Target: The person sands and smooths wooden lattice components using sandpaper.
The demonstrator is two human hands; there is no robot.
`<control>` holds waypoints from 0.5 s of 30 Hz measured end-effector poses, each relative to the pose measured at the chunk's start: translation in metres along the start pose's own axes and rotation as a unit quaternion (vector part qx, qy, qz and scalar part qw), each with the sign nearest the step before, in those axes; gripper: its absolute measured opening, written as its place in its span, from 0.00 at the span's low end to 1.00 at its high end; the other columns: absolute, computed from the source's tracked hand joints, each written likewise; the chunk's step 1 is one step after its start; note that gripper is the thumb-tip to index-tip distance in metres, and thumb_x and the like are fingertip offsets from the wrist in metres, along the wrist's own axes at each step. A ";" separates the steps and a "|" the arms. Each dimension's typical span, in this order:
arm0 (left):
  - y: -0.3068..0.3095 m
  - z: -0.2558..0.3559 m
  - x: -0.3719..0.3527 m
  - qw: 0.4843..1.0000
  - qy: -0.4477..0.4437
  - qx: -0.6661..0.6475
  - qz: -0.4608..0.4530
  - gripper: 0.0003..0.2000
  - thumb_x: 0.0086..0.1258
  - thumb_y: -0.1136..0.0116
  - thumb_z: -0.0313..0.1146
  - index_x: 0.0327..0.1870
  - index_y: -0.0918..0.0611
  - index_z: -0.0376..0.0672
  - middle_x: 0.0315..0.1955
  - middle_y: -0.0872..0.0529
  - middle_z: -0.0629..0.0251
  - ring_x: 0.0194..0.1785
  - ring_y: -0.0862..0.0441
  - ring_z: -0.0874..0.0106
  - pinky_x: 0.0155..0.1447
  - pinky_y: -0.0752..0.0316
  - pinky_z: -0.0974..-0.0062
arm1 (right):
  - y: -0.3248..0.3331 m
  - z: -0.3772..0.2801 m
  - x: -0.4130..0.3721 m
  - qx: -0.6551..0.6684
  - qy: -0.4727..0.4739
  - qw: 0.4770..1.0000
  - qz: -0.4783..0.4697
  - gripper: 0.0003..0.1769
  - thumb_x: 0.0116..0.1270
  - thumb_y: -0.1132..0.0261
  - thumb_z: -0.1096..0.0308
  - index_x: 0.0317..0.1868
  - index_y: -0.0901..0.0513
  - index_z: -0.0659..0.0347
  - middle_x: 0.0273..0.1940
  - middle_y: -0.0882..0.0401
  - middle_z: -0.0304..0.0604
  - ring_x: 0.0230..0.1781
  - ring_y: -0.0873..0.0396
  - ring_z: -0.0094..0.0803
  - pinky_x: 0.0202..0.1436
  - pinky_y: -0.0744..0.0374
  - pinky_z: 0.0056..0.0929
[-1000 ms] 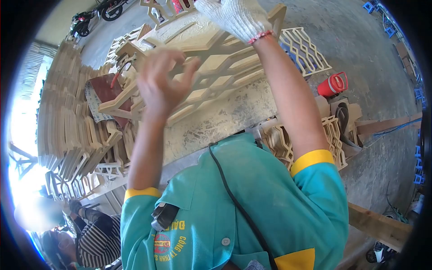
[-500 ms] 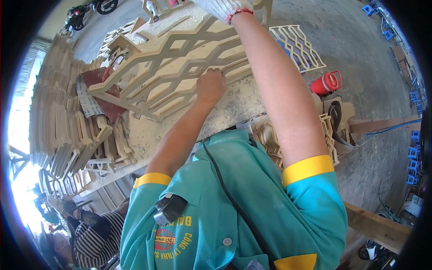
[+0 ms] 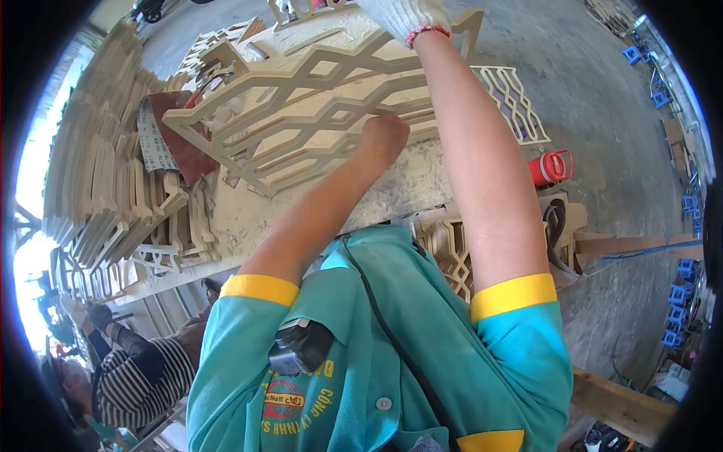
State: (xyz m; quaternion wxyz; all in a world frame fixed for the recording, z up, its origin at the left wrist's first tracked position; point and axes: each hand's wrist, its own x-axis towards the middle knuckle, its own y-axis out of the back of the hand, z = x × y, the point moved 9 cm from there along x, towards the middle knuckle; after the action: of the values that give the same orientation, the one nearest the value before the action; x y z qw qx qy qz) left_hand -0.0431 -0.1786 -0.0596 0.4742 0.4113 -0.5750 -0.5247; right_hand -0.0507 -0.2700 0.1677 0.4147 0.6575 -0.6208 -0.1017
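A pale wooden lattice frame (image 3: 301, 87) with zigzag bars and diamond openings lies tilted across the dusty worktable (image 3: 407, 177). My left hand (image 3: 385, 139) is bare and rests at the frame's near side, fingers curled at its lower bars; what the fingertips hold, if anything, is hidden. My right hand (image 3: 407, 16) wears a white knitted glove with a red cuff edge. It is at the frame's far edge near the top of the view, with its fingers cut off by the picture's edge.
Stacked wooden pieces (image 3: 98, 151) and a dark red abrasive sheet (image 3: 181, 139) are at the left. Another lattice (image 3: 516, 102) and a red jug (image 3: 551, 168) are at the right. A person in a striped top (image 3: 143, 384) is at the lower left.
My left hand has moved right along the frame's lower bars. The view has shifted slightly, and the frame and my right hand appear further right.
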 end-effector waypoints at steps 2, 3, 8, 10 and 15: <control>-0.003 -0.001 0.002 1.000 0.008 0.020 0.016 0.08 0.61 0.43 0.29 0.29 0.11 0.43 0.30 0.11 0.59 0.36 0.11 0.63 0.35 0.16 0.65 | 0.002 -0.003 -0.003 -0.005 -0.013 1.000 0.000 0.21 0.58 0.37 0.52 0.46 0.21 0.58 0.44 0.16 0.62 0.47 0.18 0.58 0.49 0.21 0.49; -0.005 -0.001 0.003 0.999 0.013 0.030 0.024 0.08 0.61 0.43 0.30 0.29 0.10 0.45 0.29 0.11 0.62 0.36 0.11 0.65 0.34 0.17 0.66 | 0.003 -0.004 -0.003 -0.006 -0.009 1.000 0.003 0.21 0.58 0.37 0.52 0.46 0.21 0.58 0.44 0.16 0.63 0.47 0.18 0.58 0.49 0.21 0.48; -0.010 -0.004 0.005 0.999 0.014 0.049 0.008 0.07 0.60 0.42 0.30 0.29 0.11 0.46 0.28 0.11 0.62 0.36 0.11 0.66 0.34 0.17 0.67 | -0.001 -0.002 0.001 -0.020 0.006 1.000 0.008 0.23 0.57 0.36 0.52 0.46 0.20 0.59 0.44 0.16 0.63 0.47 0.17 0.57 0.50 0.21 0.47; -0.008 -0.008 0.002 0.999 0.017 0.042 0.011 0.07 0.59 0.42 0.30 0.29 0.11 0.46 0.28 0.11 0.61 0.36 0.11 0.65 0.35 0.17 0.66 | -0.003 -0.003 0.004 -0.021 0.014 1.000 0.004 0.23 0.57 0.36 0.52 0.46 0.20 0.60 0.44 0.16 0.63 0.47 0.17 0.57 0.50 0.21 0.46; -0.003 -0.027 -0.017 0.995 0.084 -0.048 0.019 0.06 0.57 0.41 0.31 0.28 0.12 0.43 0.27 0.12 0.57 0.35 0.11 0.60 0.37 0.17 0.62 | 0.004 -0.006 -0.003 -0.014 0.014 1.000 0.019 0.22 0.57 0.36 0.52 0.46 0.20 0.60 0.43 0.16 0.63 0.47 0.18 0.58 0.49 0.21 0.46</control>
State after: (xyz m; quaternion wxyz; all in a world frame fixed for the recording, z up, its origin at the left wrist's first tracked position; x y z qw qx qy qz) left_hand -0.0134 -0.1677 -0.0642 0.5498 0.4194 -0.5154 -0.5061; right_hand -0.0498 -0.2646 0.1731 0.4344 0.6410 -0.6258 -0.0934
